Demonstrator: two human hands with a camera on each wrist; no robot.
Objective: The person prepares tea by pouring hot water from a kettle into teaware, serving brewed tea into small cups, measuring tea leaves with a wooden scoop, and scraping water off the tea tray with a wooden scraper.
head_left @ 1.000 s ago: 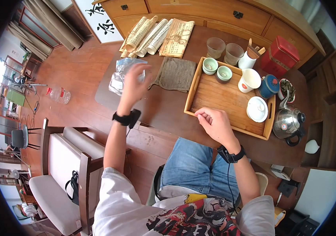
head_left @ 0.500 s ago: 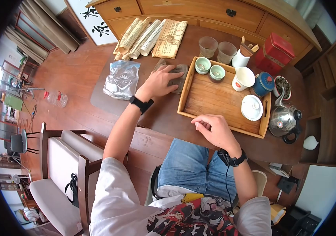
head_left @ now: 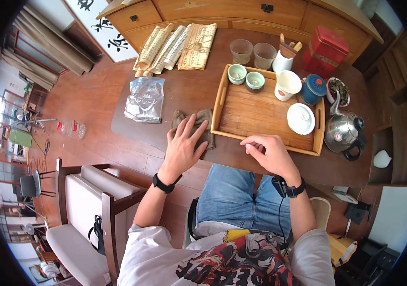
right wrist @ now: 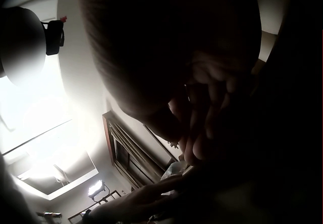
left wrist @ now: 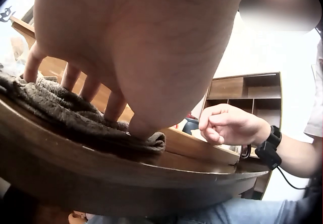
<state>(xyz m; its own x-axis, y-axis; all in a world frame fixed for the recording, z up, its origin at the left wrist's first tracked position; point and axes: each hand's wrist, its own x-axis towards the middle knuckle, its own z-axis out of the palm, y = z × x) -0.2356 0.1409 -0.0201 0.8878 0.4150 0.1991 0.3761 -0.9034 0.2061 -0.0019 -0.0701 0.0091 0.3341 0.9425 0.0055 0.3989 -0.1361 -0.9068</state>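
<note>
My left hand [head_left: 183, 148] lies with spread fingers on a crumpled grey-brown cloth [head_left: 207, 117] near the front edge of the table. In the left wrist view its fingertips press down into the folds of the cloth [left wrist: 55, 105]. My right hand [head_left: 272, 153] rests by the front rim of the wooden tray [head_left: 241, 117], fingers loosely curled and holding nothing. On the tray stand two pale green cups [head_left: 255, 81], a white pitcher [head_left: 288, 86], a blue lidded jar [head_left: 314, 89] and a white lidded bowl [head_left: 301, 119]. The right wrist view is mostly dark.
A clear plastic bag [head_left: 145, 100] lies left of the cloth, with paper scrolls [head_left: 165, 47] and an old booklet [head_left: 198, 46] behind. Two glasses [head_left: 264, 56], a red tin [head_left: 325, 50], a dish of leaves [head_left: 338, 90] and a steel kettle [head_left: 341, 133] stand around the tray.
My left hand has come down from above the plastic bag onto the cloth, then dragged it toward the front edge, bunching it up. The right hand has stayed by the tray.
</note>
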